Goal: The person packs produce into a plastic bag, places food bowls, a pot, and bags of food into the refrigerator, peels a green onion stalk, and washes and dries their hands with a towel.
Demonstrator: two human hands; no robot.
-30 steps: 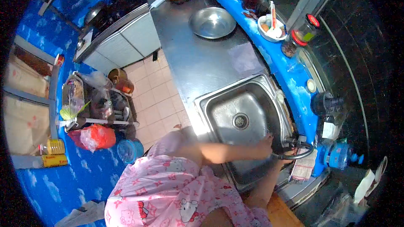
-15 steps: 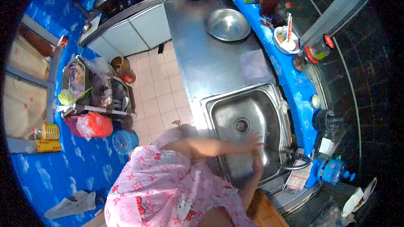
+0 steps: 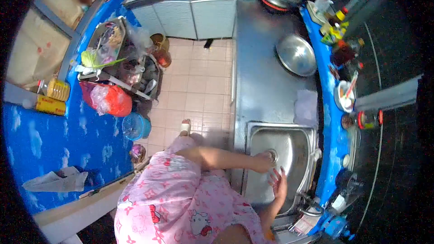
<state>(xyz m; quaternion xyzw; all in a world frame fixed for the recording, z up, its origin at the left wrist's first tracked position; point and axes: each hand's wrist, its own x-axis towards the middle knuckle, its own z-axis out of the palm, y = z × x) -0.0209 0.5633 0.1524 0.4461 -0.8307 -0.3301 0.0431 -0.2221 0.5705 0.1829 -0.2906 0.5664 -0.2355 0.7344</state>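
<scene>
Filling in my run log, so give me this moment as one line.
left hand: over sink basin, blurred | right hand: over basin, fingers spread | round metal dish: on countertop

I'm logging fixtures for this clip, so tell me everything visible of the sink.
The sink is one basin of shiny, silvery metal with rounded corners and a raised rim, set into the counter. The round drain shows beside the left hand. The right hand, fingers spread, is also over the basin. I can't tell whether either touches it or water runs.
</scene>
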